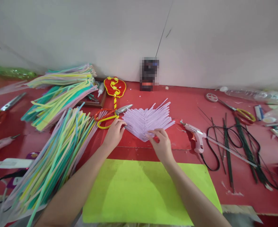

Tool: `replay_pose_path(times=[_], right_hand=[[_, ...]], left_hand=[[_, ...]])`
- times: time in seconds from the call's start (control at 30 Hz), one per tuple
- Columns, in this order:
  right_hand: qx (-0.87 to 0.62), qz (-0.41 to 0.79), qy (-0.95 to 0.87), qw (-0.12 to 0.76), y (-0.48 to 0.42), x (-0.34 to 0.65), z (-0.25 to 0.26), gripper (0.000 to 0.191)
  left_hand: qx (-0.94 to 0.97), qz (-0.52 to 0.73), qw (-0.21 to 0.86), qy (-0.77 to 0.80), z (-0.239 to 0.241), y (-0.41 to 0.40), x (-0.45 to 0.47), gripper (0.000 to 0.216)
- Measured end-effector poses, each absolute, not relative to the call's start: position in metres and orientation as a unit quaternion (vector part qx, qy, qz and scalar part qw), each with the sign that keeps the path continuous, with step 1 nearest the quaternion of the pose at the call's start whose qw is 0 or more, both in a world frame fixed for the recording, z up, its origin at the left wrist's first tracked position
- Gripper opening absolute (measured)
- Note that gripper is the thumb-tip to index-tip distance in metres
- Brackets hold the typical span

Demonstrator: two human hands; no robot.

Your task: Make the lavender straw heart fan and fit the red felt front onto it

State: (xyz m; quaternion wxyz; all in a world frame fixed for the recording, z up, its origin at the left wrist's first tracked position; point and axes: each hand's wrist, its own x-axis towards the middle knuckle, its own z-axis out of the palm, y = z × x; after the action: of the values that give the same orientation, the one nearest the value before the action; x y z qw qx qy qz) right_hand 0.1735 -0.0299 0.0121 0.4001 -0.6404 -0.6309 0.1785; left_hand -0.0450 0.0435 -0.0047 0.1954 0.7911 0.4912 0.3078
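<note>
A light purple chevron-shaped piece made of pipe cleaners (145,121) lies flat on the red table, its point towards me. My left hand (114,132) is at its left edge, thumb and fingertips closed on the stem ends there. At the lower tip, my right hand (161,143) has its thumb and index finger pinched at the piece's right side. Scissors with red and yellow handles (108,118) lie just beyond my left hand, blades towards the piece. Right of the piece rests a pink glue gun (197,135) with a clear glue stick in it.
Bundles of coloured pipe cleaners (56,154) cover the left side. A yellow-green mat (143,192) lies in front of me. Further off are a red fan-shaped ornament (114,86) and a blurred-out dark object (149,74). Dark green stems (227,154) and another pair of scissors (245,116) lie right.
</note>
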Motion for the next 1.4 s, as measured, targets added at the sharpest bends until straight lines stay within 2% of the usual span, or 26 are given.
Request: replay_pose_path(times=[0.13,0.33,0.43,0.63,0.83,1.4], right_hand=[[-0.649,0.120,-0.612,0.436,0.036,0.184,0.033,0.031],[-0.698,0.069,-0.513,0.495,0.173,0.178,0.037,0.075],[-0.720,0.099,-0.471,0.499,0.221,0.170,0.032,0.087],[-0.738,0.101,-0.456,0.488,0.261,0.155,0.019,0.088],[-0.740,0.090,-0.423,0.516,0.278,0.148,0.011,0.091],[-0.765,0.075,-0.415,0.486,0.282,0.155,0.009,0.093]], left_hand=[[0.780,0.308,0.209,0.504,-0.004,0.043,-0.045,0.023],[0.777,0.311,0.220,0.501,-0.005,0.043,-0.046,0.024],[0.773,0.312,0.222,0.505,-0.004,0.043,-0.046,0.024],[0.770,0.311,0.223,0.511,0.001,0.042,-0.044,0.026],[0.769,0.312,0.226,0.510,0.001,0.041,-0.046,0.025],[0.769,0.321,0.229,0.503,0.001,0.040,-0.046,0.023]])
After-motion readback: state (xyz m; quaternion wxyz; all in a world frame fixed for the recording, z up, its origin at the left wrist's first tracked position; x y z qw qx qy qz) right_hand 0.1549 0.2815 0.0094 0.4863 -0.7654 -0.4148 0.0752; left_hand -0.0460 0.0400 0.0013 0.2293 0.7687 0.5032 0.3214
